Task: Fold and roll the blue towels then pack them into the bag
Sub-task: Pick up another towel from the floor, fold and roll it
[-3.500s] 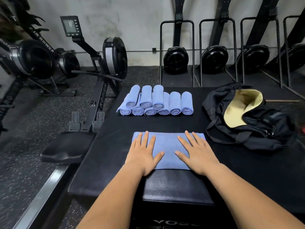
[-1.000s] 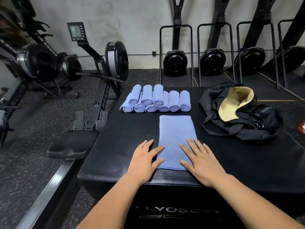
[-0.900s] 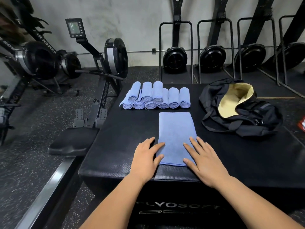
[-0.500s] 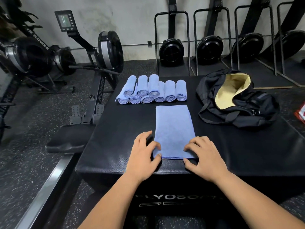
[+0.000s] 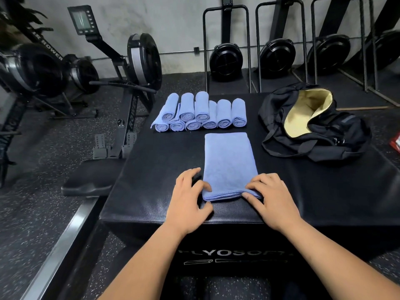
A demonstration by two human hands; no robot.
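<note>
A folded blue towel (image 5: 229, 163) lies lengthwise on the black padded box (image 5: 151, 169), its near edge lifted slightly. My left hand (image 5: 188, 198) pinches the near left corner with curled fingers. My right hand (image 5: 268, 195) pinches the near right corner. Several rolled blue towels (image 5: 201, 113) are stacked in two layers at the far side of the box. A black duffel bag (image 5: 337, 135) with a yellow lining lies open at the right rear.
A rowing machine (image 5: 129, 68) stands on the floor to the left, its seat rail running beside the box. More rowers are stored upright against the back wall (image 5: 277, 53). A red object (image 5: 396, 141) shows at the right edge.
The towel was turned from crosswise to lengthwise. Both hands slid back from lying flat on it to its near edge, and their fingers curled round the corners, lifting the edge.
</note>
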